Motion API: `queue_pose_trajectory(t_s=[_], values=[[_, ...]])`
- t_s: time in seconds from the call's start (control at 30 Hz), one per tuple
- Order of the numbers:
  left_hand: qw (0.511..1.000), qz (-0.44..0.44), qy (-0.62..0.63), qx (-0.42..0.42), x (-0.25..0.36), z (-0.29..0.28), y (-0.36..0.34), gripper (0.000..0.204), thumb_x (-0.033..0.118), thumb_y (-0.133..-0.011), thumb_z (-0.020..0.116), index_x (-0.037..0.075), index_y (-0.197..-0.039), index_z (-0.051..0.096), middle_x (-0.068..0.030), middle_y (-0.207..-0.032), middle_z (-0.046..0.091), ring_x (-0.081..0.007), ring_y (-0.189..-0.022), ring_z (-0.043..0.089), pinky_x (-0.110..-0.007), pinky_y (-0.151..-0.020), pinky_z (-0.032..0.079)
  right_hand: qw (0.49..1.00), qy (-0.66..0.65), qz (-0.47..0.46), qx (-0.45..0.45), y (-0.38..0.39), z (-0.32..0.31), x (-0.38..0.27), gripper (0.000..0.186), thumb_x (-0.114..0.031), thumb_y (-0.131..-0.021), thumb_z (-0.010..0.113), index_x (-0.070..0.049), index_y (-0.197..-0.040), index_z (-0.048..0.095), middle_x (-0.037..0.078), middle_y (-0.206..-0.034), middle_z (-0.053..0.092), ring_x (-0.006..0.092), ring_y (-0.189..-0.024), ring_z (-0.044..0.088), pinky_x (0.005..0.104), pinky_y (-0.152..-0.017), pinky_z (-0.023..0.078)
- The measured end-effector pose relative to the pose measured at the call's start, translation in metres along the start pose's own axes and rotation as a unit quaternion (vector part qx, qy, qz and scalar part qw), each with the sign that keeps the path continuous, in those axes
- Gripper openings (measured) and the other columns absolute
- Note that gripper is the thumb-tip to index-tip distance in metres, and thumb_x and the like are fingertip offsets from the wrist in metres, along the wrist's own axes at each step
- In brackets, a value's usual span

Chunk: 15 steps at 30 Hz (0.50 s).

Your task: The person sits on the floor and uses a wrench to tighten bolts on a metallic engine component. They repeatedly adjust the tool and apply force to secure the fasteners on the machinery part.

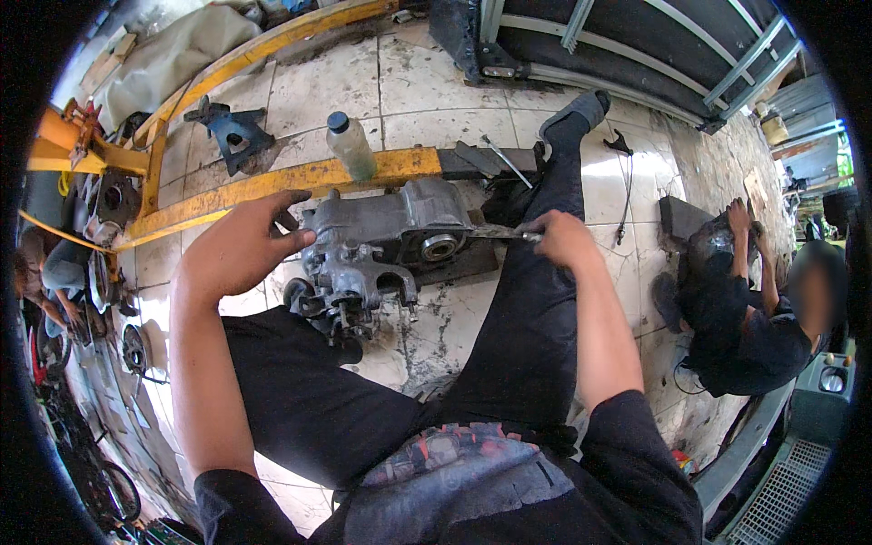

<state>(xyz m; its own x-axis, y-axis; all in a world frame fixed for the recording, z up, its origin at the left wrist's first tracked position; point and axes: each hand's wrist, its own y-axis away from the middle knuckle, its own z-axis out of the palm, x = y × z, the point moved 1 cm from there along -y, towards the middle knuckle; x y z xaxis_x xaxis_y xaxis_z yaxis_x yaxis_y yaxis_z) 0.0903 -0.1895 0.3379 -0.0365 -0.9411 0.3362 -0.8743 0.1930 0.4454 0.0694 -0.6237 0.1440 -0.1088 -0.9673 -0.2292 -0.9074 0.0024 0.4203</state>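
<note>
A grey metal engine or gearbox casing (363, 222) lies on the floor between my legs, with a round bearing (440, 247) set in its near right side. My left hand (243, 238) is at the casing's left end, thumb and fingers apart and holding nothing; whether the fingertips touch the metal I cannot tell. In my right hand (565, 240) is a flat metal scraper-like tool (492, 232), its blade reaching left to the casing's right edge beside the bearing. My fingers hide its handle end.
Behind the casing runs a yellow steel beam (263, 195) with a capped plastic bottle (351, 147) by it. A blue stand (234, 134) is further back left. A wrench (507, 162) lies beyond the casing. Another person (754, 318) works on the right; one more is at far left.
</note>
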Motion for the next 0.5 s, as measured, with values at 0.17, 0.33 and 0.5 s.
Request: queue_pose_trajectory(t_s=[0.17,0.33,0.5], values=[[0.999,-0.005,0.034,-0.036,-0.016,0.004,-0.003,0.055,0.031,-0.096,0.073,0.007,-0.143,0.059,-0.0177,-0.117,0.075,-0.0311,-0.105,0.072,-0.041,-0.095,0.054,0.997,-0.064,-0.026,-0.045,-0.020,-0.010,0.029,0.040,-0.012,-0.075,0.079,-0.021,-0.113,0.081,0.018,-0.106,0.076,0.0358,-0.100,0.073,0.0429,-0.092,0.057],[0.998,-0.001,0.052,-0.040,-0.018,0.005,-0.009,0.058,0.036,-0.095,0.072,0.005,-0.143,0.059,-0.0190,-0.118,0.074,-0.0339,-0.106,0.071,-0.042,-0.095,0.053,0.992,-0.073,-0.100,-0.029,-0.039,0.017,0.033,0.044,-0.012,-0.072,0.084,-0.018,-0.115,0.080,0.018,-0.103,0.077,0.0343,-0.095,0.074,0.0411,-0.088,0.057],[1.000,-0.012,-0.001,-0.027,-0.027,0.005,-0.014,0.058,0.037,-0.096,0.072,0.007,-0.144,0.059,-0.0189,-0.120,0.073,-0.0326,-0.109,0.070,-0.042,-0.098,0.053,0.986,-0.091,-0.089,-0.108,-0.054,-0.002,0.039,0.045,-0.010,-0.073,0.082,-0.015,-0.118,0.079,0.021,-0.102,0.077,0.0349,-0.093,0.074,0.0414,-0.088,0.056]])
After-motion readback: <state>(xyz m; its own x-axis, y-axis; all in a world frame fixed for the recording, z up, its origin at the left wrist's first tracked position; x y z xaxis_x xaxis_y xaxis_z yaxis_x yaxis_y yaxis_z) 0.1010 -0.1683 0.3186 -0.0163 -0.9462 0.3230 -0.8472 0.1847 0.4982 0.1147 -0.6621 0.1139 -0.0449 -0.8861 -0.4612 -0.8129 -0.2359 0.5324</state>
